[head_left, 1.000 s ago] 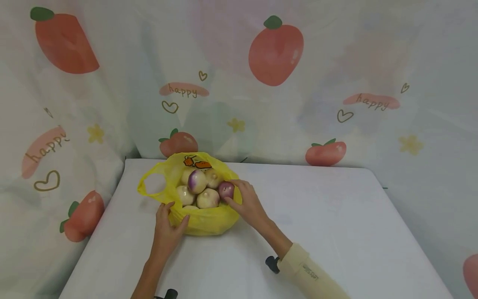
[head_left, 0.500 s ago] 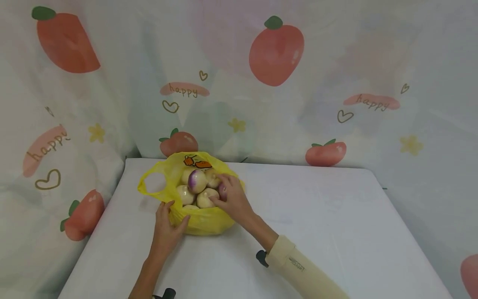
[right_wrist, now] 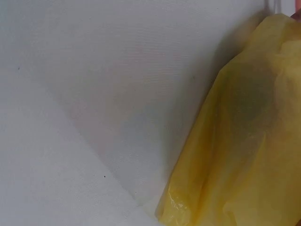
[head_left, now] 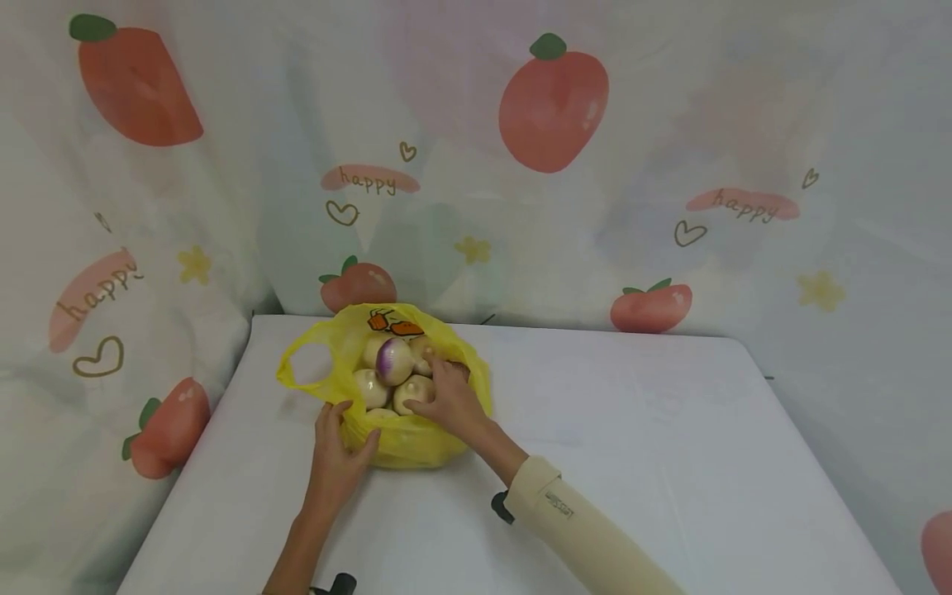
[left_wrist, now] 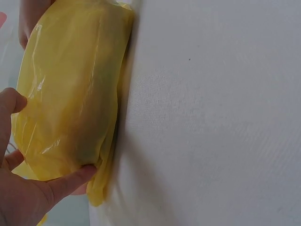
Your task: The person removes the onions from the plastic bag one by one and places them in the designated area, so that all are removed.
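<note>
A yellow plastic bag point(head_left: 416, 446) stands with its mouth spread, full of several pale onions; one onion point(head_left: 394, 361) has a purple side. My left hand point(head_left: 335, 463) holds the bag's front left side, fingers at the rim and thumb lower on the front. In the left wrist view its thumb point(left_wrist: 70, 183) and fingertips lie against the plastic. My right hand point(head_left: 457, 405) reaches into the bag's mouth, thumb and index finger spread over the front onion point(head_left: 411, 392) and those at the right. The purple onion at the right is mostly hidden under it.
The bag rests on a white-covered table point(head_left: 632, 430), toward the back left. A fruit-printed curtain point(head_left: 476, 207) hangs behind and at the left. The bag's left handle loop point(head_left: 286, 364) sticks out sideways.
My right hand has moved left from the purple onion at the bag's right edge to over the front and right onions. My left hand stays where it was on the bag.
</note>
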The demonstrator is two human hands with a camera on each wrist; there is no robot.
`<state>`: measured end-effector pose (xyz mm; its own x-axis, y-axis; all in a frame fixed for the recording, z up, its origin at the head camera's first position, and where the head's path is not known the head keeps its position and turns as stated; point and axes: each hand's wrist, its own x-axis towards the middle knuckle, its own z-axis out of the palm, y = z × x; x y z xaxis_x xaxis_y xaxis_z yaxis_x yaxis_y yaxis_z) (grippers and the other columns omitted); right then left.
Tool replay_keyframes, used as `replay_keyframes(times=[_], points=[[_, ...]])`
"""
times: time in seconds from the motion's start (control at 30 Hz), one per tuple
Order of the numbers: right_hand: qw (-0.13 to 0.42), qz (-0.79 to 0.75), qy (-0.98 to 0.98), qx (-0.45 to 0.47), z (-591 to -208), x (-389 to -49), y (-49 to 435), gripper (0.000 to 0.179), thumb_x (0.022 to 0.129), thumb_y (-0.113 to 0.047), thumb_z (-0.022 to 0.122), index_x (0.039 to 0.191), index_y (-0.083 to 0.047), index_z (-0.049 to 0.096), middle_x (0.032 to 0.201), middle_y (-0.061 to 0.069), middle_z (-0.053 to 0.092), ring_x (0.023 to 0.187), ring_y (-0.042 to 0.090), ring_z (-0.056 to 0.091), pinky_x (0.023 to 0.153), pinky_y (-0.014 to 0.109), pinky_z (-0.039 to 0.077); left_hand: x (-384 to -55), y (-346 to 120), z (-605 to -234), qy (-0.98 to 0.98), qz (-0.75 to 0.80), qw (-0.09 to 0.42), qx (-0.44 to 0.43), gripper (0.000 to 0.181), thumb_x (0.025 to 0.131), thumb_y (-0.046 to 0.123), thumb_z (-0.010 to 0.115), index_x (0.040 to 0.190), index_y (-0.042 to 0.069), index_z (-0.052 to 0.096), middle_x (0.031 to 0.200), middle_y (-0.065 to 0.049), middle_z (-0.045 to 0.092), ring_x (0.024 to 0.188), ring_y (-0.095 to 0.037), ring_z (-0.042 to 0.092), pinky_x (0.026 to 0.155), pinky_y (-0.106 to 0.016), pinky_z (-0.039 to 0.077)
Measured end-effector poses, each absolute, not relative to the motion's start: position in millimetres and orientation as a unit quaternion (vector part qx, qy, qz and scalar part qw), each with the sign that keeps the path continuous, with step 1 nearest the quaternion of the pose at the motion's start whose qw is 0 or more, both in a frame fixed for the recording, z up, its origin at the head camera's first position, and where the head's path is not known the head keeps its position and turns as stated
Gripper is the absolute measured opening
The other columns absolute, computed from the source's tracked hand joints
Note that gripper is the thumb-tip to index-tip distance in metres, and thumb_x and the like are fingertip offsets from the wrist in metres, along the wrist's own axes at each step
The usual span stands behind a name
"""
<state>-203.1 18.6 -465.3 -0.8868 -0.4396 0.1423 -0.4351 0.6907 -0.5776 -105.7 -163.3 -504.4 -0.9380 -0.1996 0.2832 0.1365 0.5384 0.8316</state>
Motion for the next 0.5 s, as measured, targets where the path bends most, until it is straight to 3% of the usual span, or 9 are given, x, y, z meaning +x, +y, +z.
replay_keyframes(times=[0.33,0.5], points=[[0.017,-0.268,0.935,-0.233,-476,-207,16,0.091,0.081,-0.034,0.075,0.146,0.002,0.023,0.128,0.024,0.051,0.117,0.033,0.049,0.094,0.042,0.045,-105,-159,-505,-0.860,-0.479,0.174,0.021,0.057,0.082,0.011,0.069,0.127,-0.008,0.039,0.140,-0.033,0.023,0.127,-0.044,0.030,0.102,-0.058,0.029],[0.019,-0.231,0.939,-0.256,-481,-210,16,0.084,0.080,-0.035,0.075,0.142,0.001,0.032,0.128,0.023,0.051,0.118,0.033,0.048,0.095,0.042,0.044,-105,-157,-508,-0.856,-0.483,0.182,0.025,0.057,0.081,0.009,0.068,0.127,-0.008,0.039,0.139,-0.034,0.024,0.125,-0.045,0.032,0.100,-0.060,0.031]])
